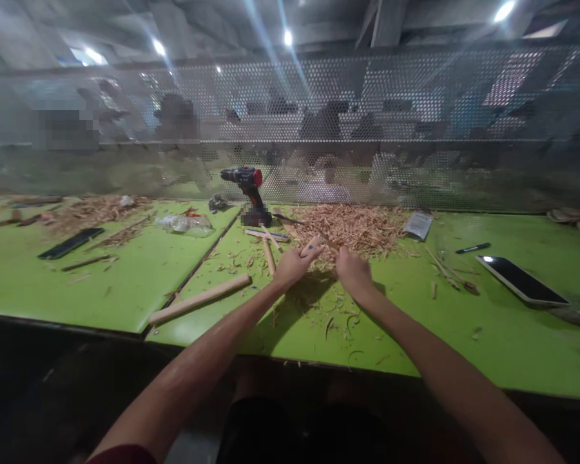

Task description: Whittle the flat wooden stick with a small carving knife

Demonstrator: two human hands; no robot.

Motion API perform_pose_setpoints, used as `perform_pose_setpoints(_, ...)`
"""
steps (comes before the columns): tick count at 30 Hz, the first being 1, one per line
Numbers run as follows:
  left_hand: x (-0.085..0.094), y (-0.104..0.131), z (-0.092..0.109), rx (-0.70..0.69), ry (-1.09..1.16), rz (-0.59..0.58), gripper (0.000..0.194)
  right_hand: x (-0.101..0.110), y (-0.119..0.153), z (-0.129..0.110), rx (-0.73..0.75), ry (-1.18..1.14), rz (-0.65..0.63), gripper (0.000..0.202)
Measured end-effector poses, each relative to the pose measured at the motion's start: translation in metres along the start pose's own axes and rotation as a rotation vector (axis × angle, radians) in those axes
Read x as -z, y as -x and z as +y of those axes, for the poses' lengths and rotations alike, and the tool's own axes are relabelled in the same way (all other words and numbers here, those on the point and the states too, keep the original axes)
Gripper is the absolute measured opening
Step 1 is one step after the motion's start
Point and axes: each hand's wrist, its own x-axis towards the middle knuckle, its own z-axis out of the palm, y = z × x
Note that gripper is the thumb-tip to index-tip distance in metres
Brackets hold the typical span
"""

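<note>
Both my hands meet over the green table, in front of a pile of wood shavings point(352, 225). My left hand point(290, 265) is closed around what looks like a small piece of wood point(312, 247), pale with a bluish mark. Close beside it on the right, my right hand point(354, 270) is clenched, knuckles up. A thin brownish object point(329, 243) sticks out from it toward the left hand; its kind is too blurred to tell. Loose curls of wood point(329, 327) lie below my hands. A round wooden stick point(200, 299) rests left of my left forearm.
A cordless drill point(249, 193) stands upright behind my left hand, near thin wood strips point(268, 237). On the right are a grey packet point(418, 225), a pen point(472, 247) and a phone point(522, 280). A dark phone point(71, 243) lies left. Perforated metal screening point(290, 116) borders the back.
</note>
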Motion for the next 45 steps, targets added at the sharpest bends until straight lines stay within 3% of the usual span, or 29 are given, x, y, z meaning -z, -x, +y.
perform_pose_setpoints(3, 0.002, 0.000, 0.002, 0.017, 0.033, -0.029, 0.069, -0.001, -0.006, 0.007, -0.038, 0.013, 0.021, 0.046)
perform_pose_setpoints(9, 0.010, 0.003, -0.001, -0.072, 0.072, -0.217, 0.068, -0.004, 0.002, 0.006, 0.095, -0.054, -0.025, 0.048)
perform_pose_setpoints(19, 0.018, 0.003, -0.007, -0.255, 0.108, -0.305, 0.046, -0.002, 0.011, 0.005, 0.145, -0.161, -0.034, 0.045)
perform_pose_setpoints(22, 0.030, 0.005, -0.001, -0.285, 0.005, -0.329, 0.042, -0.007, 0.008, 0.013, 0.135, -0.244, 0.006, 0.048)
perform_pose_setpoints(26, 0.049, 0.003, 0.015, -0.410, -0.309, -0.231, 0.035, -0.017, 0.001, 0.023, 0.133, -0.389, 0.111, 0.051)
perform_pose_setpoints(29, 0.057, -0.003, 0.026, -0.496, -0.490, -0.258, 0.036, -0.027, -0.006, 0.030, 0.136, -0.575, 0.185, 0.054)
perform_pose_setpoints(32, 0.056, -0.007, 0.027, -0.467, -0.491, -0.300, 0.035, -0.036, -0.014, 0.035, 0.137, -0.728, 0.243, 0.057)
perform_pose_setpoints(37, 0.045, -0.009, 0.014, -0.307, -0.269, -0.441, 0.034, -0.042, -0.020, 0.040, 0.124, -0.818, 0.252, 0.058)
perform_pose_setpoints(41, 0.048, -0.009, 0.014, -0.376, -0.413, -0.521, 0.041, -0.042, -0.020, 0.041, 0.128, -0.847, 0.270, 0.058)
perform_pose_setpoints(45, 0.060, -0.011, 0.029, -0.390, -0.627, -0.593, 0.044, -0.041, -0.019, 0.041, 0.127, -0.851, 0.272, 0.059)
